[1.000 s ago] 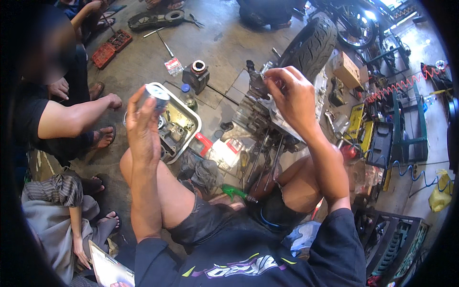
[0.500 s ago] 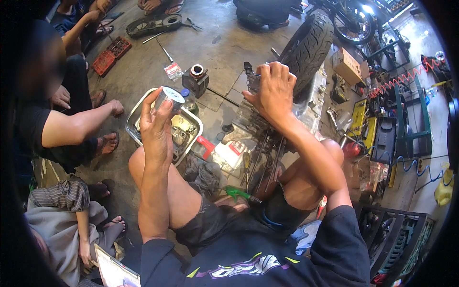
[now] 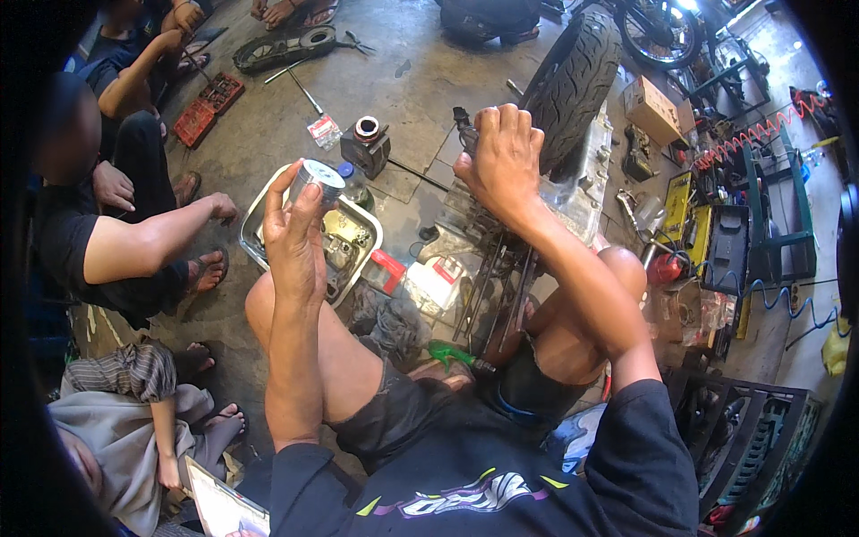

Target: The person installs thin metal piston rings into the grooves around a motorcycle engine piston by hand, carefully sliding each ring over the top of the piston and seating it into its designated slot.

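Observation:
My left hand (image 3: 297,224) holds a silver piston-like metal cylinder (image 3: 320,179) upright in its fingers, above a white-rimmed tray (image 3: 372,251) of metal parts. My right hand (image 3: 501,157) has curled fingers over a dark fitting (image 3: 463,123) at the top of the engine (image 3: 586,210), beside the rear tyre (image 3: 586,85); what exactly they grip is hidden. A dark metal block with a ring on top (image 3: 365,154) stands beyond the tray. A red-handled item (image 3: 386,268), a white packet (image 3: 431,285), a grey rag (image 3: 394,327) and a green air gun (image 3: 447,353) lie between my knees.
Several people sit to the left, one with an arm (image 3: 152,242) near the tray, another holding a board (image 3: 224,510). A red toolbox (image 3: 206,107), a long black cover (image 3: 282,49), a cardboard box (image 3: 653,107), yellow toolboxes (image 3: 671,233) and coiled hoses (image 3: 761,134) surround me.
My right hand has moved forward and left, its fingers now bent over the top of the engine. My left hand, still holding the cylinder, has shifted slightly right.

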Tool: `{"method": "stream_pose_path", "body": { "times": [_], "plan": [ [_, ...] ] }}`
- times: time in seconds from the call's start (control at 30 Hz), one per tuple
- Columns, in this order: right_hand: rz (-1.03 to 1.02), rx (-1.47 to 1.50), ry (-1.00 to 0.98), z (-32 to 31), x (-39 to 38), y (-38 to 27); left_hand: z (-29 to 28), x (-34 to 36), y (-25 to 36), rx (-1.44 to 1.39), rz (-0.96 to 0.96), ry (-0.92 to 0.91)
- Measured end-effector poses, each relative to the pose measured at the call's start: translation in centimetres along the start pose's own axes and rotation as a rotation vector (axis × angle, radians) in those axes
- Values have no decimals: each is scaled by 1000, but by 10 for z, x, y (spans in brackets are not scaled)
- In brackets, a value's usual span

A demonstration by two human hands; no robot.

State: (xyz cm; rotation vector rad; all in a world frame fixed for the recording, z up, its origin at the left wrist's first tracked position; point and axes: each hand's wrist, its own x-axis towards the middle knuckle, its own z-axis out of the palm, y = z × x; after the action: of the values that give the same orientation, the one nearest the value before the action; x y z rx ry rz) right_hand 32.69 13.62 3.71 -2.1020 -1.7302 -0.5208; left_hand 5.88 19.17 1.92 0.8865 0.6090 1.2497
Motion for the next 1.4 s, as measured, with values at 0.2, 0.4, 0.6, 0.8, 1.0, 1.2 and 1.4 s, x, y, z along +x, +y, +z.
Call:
{"method": "stream_pose_path", "body": {
  "times": [0.2, 0.4, 0.6, 0.8, 1.0, 1.2, 1.4],
  "plan": [
    [39, 21, 38, 2, -2, 0, 1, 0, -1, 14, -1, 10],
    [42, -2, 25, 8, 3, -5, 0, -1, -2, 41, -1, 5],
    [46, -123, 82, 25, 5, 5, 13, -2, -2, -1, -23, 34],
    [114, 71, -23, -1, 6, -1, 1, -2, 0, 17, 10, 27],
    [154, 391, -74, -13, 11, 27, 5, -2, 3, 21, -3, 38],
    [85, 192, 59, 7, 14, 13, 7, -1, 0, 25, -9, 35],
    [206, 392, -19, -3, 16, 16, 1, 1, 0, 16, -17, 35]
  ]
}}
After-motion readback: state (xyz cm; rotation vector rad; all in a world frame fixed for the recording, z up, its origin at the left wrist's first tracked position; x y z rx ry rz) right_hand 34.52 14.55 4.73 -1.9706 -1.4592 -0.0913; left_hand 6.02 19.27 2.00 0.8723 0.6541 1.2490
